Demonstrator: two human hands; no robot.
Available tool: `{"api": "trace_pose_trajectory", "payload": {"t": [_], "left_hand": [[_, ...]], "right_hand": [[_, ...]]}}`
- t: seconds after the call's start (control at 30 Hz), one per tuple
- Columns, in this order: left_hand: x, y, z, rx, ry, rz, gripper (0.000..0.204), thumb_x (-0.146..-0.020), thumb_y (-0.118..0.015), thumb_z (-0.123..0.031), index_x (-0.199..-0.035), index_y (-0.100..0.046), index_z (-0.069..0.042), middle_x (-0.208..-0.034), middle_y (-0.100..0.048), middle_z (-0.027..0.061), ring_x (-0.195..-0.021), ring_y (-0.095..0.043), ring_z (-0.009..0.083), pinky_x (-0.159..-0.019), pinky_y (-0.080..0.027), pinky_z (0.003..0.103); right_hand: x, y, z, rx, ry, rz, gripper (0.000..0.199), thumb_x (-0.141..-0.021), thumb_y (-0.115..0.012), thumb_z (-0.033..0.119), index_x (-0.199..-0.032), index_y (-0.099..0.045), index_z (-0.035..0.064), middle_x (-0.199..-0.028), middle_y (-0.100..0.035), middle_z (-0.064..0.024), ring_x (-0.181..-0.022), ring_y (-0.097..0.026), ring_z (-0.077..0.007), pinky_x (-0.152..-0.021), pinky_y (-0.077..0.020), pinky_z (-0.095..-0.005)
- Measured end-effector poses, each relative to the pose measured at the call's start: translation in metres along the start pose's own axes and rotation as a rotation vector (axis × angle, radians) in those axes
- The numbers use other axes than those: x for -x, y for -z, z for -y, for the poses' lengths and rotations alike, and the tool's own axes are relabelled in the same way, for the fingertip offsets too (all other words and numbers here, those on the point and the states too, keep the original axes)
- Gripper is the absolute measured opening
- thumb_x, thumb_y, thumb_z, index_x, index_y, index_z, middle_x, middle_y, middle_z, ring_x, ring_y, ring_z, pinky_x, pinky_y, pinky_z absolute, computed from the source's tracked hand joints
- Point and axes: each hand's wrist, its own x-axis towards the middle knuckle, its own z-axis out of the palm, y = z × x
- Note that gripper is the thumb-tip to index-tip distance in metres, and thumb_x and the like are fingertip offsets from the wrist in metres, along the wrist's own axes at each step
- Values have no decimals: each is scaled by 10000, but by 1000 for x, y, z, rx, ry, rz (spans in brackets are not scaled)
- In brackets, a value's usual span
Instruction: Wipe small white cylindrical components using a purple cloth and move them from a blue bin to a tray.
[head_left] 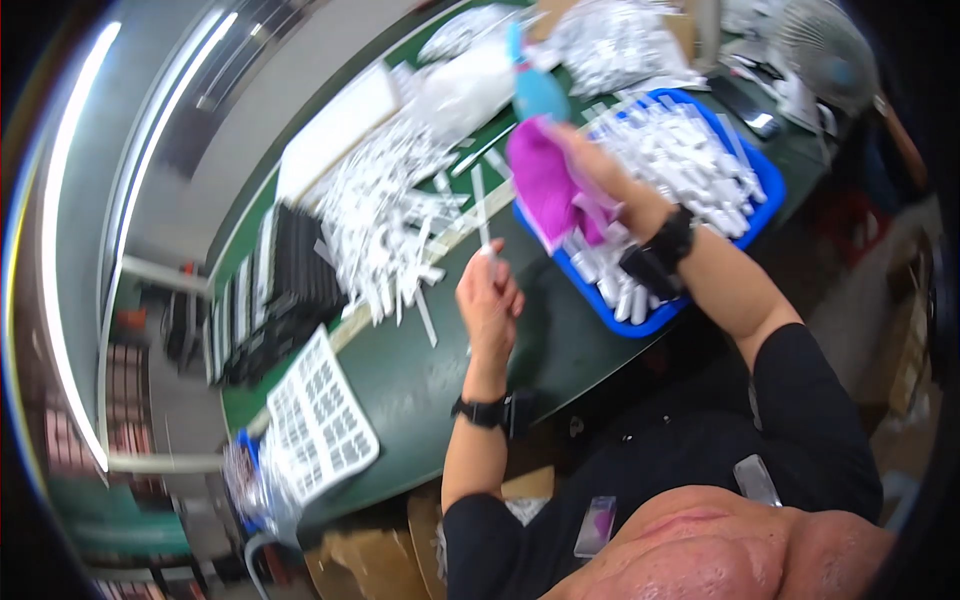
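Note:
My left hand is closed on a thin white strip, which sticks up from between thumb and fingers above the green table. In my right hand is a magenta cloth, its folds hanging over the rim of a blue tray. The hand and cloth are smeared by motion. Right beyond the cloth stands a light blue bottle with a narrow spout; whether the cloth touches it I cannot tell. White cylindrical pieces fill the tray.
Loose white strips lie heaped beyond my left hand. Black stacked trays and a white sheet with grey patches are at the left. Bags of white pieces lie at the back, and a fan stands far right.

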Motion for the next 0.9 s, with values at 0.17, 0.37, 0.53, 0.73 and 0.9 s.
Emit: {"api": "trace_pose_trajectory", "payload": {"t": [0.17, 0.37, 0.53, 0.73, 0.9], "left_hand": [[7, -16, 7, -150, -53, 84, 318, -928, -423, -273, -1067, -521, -3, -551, -277, -60, -404, -222, 33, -359, -203, 195], [12, -17, -3, -176, -105, 75, 302, -931, -423, -261, -1039, -525, 2, -531, -265, -67, -390, -221, 25, -341, -190, 181], [6, -8, -5, -314, -191, 79, 295, -932, -423, -256, -1027, -526, 3, -528, -275, -68, -390, -237, 22, -334, -204, 184], [6, -30, 0, -315, -184, 119, 305, -938, -411, -261, -1020, -531, 7, -528, -305, -50, -411, -284, 26, -352, -247, 177], [13, -37, -4, -157, -335, -51, 271, -937, -421, -207, -1000, -539, 28, -565, -435, -3, -426, -349, 33, -376, -325, 175]], "right_hand": [[-2, 4, -4, 649, -64, 170, 363, -887, -499, 378, -946, -591, 33, -822, -618, -25, -724, -567, -108, -695, -448, -252], [0, -10, 3, 577, -238, 176, 307, -879, -536, 326, -925, -590, 27, -792, -592, 10, -698, -535, -59, -643, -434, -211], [0, -25, 8, 608, -248, 148, 315, -875, -547, 334, -899, -587, 22, -777, -581, 8, -677, -525, -47, -610, -429, -204], [12, -21, 35, 655, -232, 78, 324, -865, -552, 358, -858, -597, 37, -788, -587, 7, -671, -527, -60, -609, -427, -211], [12, -24, 62, 769, -250, 118, 296, -857, -553, 327, -874, -618, 39, -800, -592, 8, -697, -525, -67, -622, -425, -219]]}}
